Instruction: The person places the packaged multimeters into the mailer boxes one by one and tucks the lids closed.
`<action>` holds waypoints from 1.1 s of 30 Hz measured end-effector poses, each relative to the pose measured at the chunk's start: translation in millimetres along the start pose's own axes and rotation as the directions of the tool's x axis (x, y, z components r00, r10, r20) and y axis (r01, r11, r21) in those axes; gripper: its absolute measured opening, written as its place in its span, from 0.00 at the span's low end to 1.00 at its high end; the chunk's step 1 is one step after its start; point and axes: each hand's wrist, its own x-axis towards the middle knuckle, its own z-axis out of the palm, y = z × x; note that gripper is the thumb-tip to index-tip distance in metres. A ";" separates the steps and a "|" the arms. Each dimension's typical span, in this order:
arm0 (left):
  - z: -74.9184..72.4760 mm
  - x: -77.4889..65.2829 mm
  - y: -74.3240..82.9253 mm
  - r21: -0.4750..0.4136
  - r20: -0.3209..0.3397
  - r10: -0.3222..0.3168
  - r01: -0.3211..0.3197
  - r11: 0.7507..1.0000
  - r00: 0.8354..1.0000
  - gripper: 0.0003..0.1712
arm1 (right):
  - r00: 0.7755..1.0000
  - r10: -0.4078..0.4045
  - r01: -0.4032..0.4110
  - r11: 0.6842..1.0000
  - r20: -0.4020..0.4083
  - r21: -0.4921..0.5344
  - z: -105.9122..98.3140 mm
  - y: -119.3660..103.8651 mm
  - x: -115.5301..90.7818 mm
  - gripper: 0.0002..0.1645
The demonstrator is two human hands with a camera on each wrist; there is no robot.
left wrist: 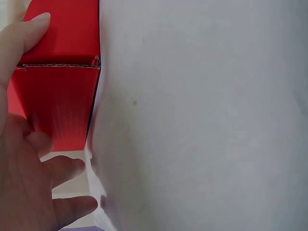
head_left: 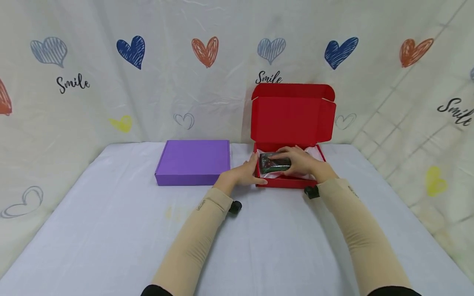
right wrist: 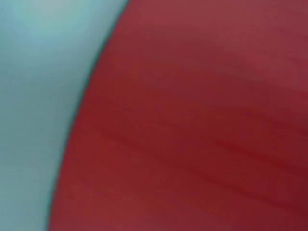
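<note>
A red cardboard box (head_left: 286,183) stands on the table with its lid (head_left: 292,119) raised behind it. My left hand (head_left: 245,173) holds the box at its front left corner. In the left wrist view, the thumb lies on one red wall (left wrist: 57,41) and the fingers spread along the adjoining side. Over the box, my right hand (head_left: 300,161) grips a dark, shiny wrapped packet (head_left: 269,165), thumb at its near edge and fingers across its top. White tissue paper (head_left: 314,153) lines the box around the packet. Blurred red cardboard (right wrist: 192,120) fills most of the right wrist view.
Left of the red box lies a closed purple box (head_left: 194,158). A white cloth (head_left: 111,234) covers the table. Behind the table hangs a pale curtain (head_left: 159,94) printed with hearts and words, close to the raised lid.
</note>
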 end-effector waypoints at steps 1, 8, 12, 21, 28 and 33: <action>0.1 0.0 0.4 -0.001 -0.002 -0.002 0.002 1.000 1.000 0.67 | 1.000 0.005 -0.005 1.000 0.003 0.014 0.4 0.7 -0.1 0.43; 1.2 -0.6 1.6 -0.010 -0.009 -0.012 0.012 1.000 1.000 0.67 | 0.999 0.038 -0.039 0.996 0.017 0.077 3.4 3.1 -1.6 0.46; 2.0 -1.5 2.7 -0.015 -0.007 -0.010 0.010 1.000 1.000 0.67 | 0.999 0.042 -0.043 0.995 0.015 0.087 4.4 4.5 -2.9 0.47; -2.2 -1.7 6.6 0.020 -0.006 -0.040 0.040 0.999 0.999 0.66 | 0.999 0.042 -0.042 0.997 0.005 0.071 5.8 6.5 -4.1 0.49; -3.3 -2.7 8.6 0.084 -0.002 -0.065 0.065 0.994 0.998 0.64 | 0.998 0.049 -0.047 0.998 0.030 -0.044 14.3 8.2 -0.9 0.56; -1.9 -3.2 6.0 0.132 0.006 -0.066 0.065 0.989 0.998 0.62 | 0.997 0.062 -0.058 0.994 0.051 -0.088 19.5 6.6 -1.0 0.58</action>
